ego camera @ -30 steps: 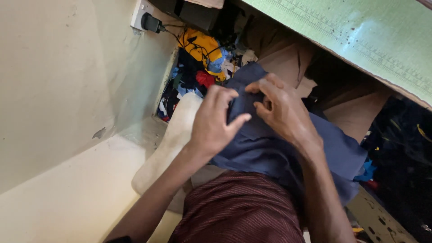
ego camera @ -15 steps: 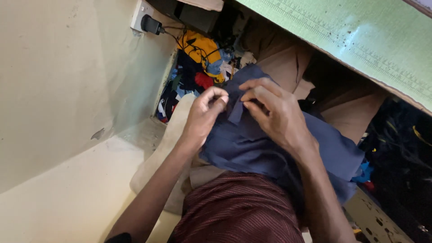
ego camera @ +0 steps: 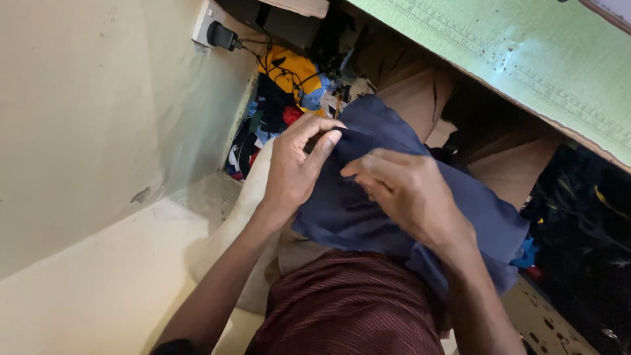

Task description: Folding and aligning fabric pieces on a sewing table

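Both hands work the dark blue cloth (ego camera: pixel 368 210) on the person's lap: left hand (ego camera: pixel 296 172) pinching its upper edge, right hand (ego camera: pixel 411 197) closed on a fold, cloth still bunched

Head camera looks steeply down, close in.

We cannot see the right hand's (ego camera: pixel 407 197) fingertips, tucked into the navy cloth (ego camera: pixel 368 210). Beyond that cloth, the scrap pile (ego camera: pixel 276 112) is too tangled to sort out. The green board (ego camera: pixel 526 59) above it runs off frame.
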